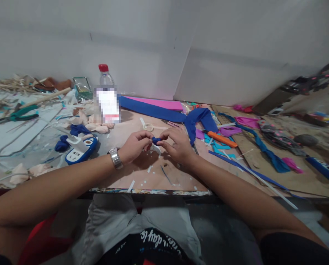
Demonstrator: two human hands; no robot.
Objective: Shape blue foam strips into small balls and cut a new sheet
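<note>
Between my two hands, just above the table, is a small bunched piece of blue fabric (156, 140). My left hand (135, 146), with a metal watch on its wrist, pinches the piece's left end. The fingertips of my right hand (176, 145) are closed on its right end. A thin white strip (156, 149) hangs below the fabric; whether it is joined to it is hidden. Just beyond my hands lies a roll of pale tape (148, 127). Long blue fabric (153, 109) stretches across the back of the table and folds over at the right.
A blurred-out phone (108, 106) leans on a red-capped bottle (103, 68) at the back. Left are a blue-white power strip (81, 151), green-handled pliers (23, 113) and pale cloth pieces. An orange utility knife (222, 139) lies on scraps at right. A wall rises behind.
</note>
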